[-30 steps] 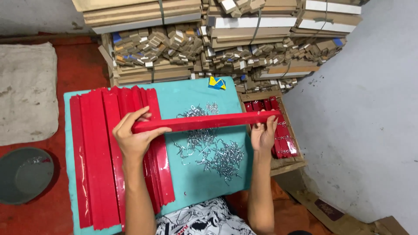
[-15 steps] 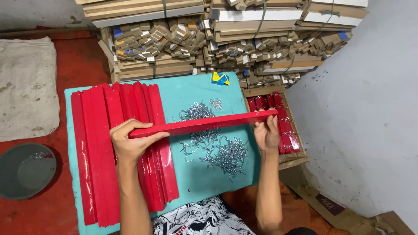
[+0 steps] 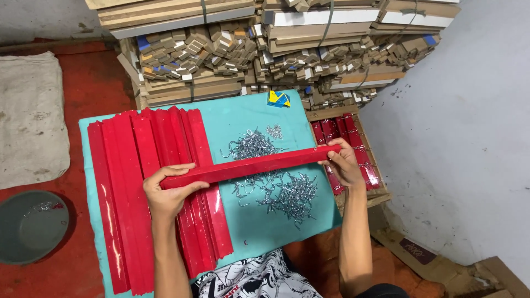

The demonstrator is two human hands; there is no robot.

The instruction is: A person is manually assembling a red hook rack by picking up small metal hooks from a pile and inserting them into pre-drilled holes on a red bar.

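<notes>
1. Both hands grip one long red strip (image 3: 251, 165) by its ends: the left hand (image 3: 165, 193) is wrapped around the left end with the thumb over its top face, and the right hand (image 3: 343, 163) pinches the right end between fingertips and thumb.
2. The strip is held level above the teal board (image 3: 259, 118), running crosswise from left to right and tilted slightly upward toward the right hand.
3. Right under the middle of the strip lies a loose heap of small silver metal hooks (image 3: 276, 176), spread over the teal surface on both sides of the strip.
4. On the left part of the board a row of matching red strips (image 3: 138, 182) lies side by side, lengthwise toward the person; the left hand hovers over their right edge.
5. Beside the right hand, just off the board's right edge, a wooden crate (image 3: 381, 190) holds more red pieces (image 3: 353, 138) that seem to carry metal hooks.
6. A small blue and yellow item (image 3: 279, 98) sits at the far edge of the board.
7. Beyond the board, bundles of stacked wooden frame pieces (image 3: 265, 49) are piled high.
8. On the red floor at the left lie a grey cloth (image 3: 30, 116) and a round dark basin (image 3: 30, 226) with a few shiny bits inside.
</notes>
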